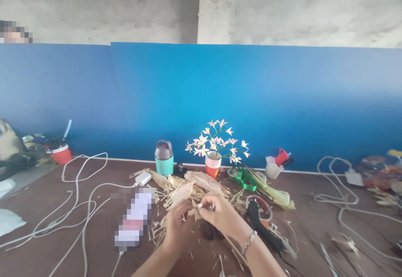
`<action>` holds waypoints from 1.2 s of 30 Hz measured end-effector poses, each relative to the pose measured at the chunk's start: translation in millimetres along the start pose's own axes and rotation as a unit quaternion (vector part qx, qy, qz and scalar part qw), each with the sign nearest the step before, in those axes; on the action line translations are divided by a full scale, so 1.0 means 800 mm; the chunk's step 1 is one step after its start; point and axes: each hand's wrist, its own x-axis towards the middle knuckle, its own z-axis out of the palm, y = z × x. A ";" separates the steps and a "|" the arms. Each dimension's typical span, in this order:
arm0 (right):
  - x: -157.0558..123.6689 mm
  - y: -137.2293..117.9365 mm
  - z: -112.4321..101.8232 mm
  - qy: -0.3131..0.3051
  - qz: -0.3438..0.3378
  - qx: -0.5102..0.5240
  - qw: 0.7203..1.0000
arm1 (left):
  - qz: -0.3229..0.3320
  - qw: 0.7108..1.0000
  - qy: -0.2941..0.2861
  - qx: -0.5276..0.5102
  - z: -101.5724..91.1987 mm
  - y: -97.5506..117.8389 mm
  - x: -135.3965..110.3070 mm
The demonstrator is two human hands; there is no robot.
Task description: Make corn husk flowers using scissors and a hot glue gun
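Above the middle of the table, a small pale flower [195, 212] of dried husk is held between my two hands. My left hand [177, 222] is closed, its fingertips pinching the flower's left side. My right hand [220, 214] has thumb and fingers pressed together at the flower's right side, near its centre. Behind them lies a heap of dried corn husks [180, 191]. Scissors [209, 231] with dark handles lie partly hidden under my right hand. A black glue gun [265, 229] rests right of my right wrist.
Stacked paper cups [213, 169] hold a spray of finished husk flowers [216, 143]. Nearby are a teal flask [164, 164], green ribbon [243, 179], a stalk bundle [271, 191] and a white cup [272, 169]. White cables [84, 210] cross the left side beside a blurred phone [135, 218].
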 end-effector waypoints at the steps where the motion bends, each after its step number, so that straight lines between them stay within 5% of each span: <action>1: 0.000 -0.001 0.000 -0.001 0.003 0.002 1.000 | 0.002 1.000 0.002 -0.002 0.000 -0.001 -0.001; 30: -0.002 -0.005 -0.002 0.024 -0.039 -0.059 0.997 | 0.103 0.995 -0.002 0.020 -0.003 0.008 -0.001; 36: -0.002 -0.005 -0.004 0.014 -0.030 -0.039 0.999 | 0.070 0.998 0.002 0.002 -0.002 0.001 -0.002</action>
